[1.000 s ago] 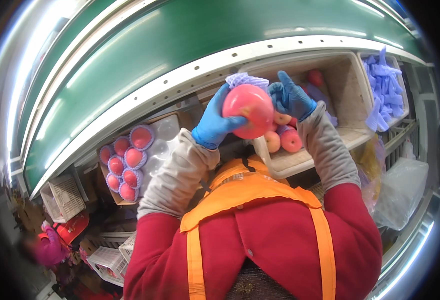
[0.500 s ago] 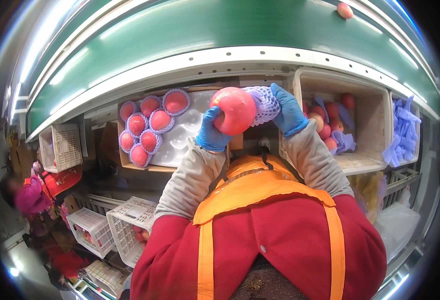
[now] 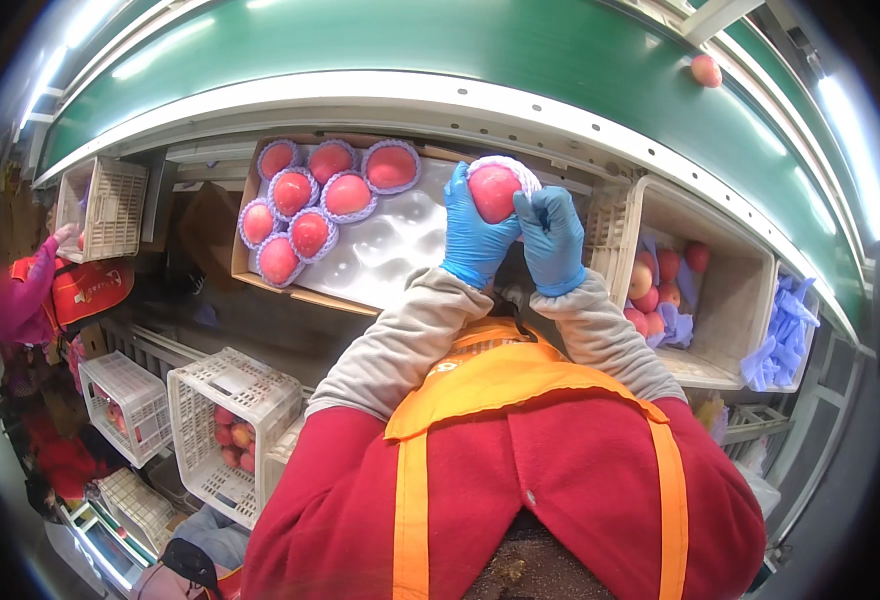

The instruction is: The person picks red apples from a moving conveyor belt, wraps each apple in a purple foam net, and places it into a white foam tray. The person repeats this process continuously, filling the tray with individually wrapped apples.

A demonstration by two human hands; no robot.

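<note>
A red apple (image 3: 494, 192) sits in my gloved left hand (image 3: 475, 238), whose fingers curl round its left side. Pale purple foam netting (image 3: 515, 168) wraps the apple's top and right side. My gloved right hand (image 3: 554, 240) has its fingers pinched at the netting's edge, close beside the fruit. Both hands are just off the right end of a carton (image 3: 335, 301). Inside that carton lies a white moulded tray (image 3: 392, 240), with several netted apples (image 3: 310, 234) filling its left part and bare hollows on its right.
At right, a crate (image 3: 725, 300) holds loose apples and purple netting, beside a bin of folded netting (image 3: 785, 330). A green conveyor (image 3: 410, 50) crosses the far side, carrying one apple (image 3: 706, 70). White crates (image 3: 235, 385) stand at lower left. Another person (image 3: 20, 300) works at far left.
The netting, which was stretched over my right fingers beside the apple, now covers part of the apple. My right hand has closed in toward it. The whole view has turned slightly.
</note>
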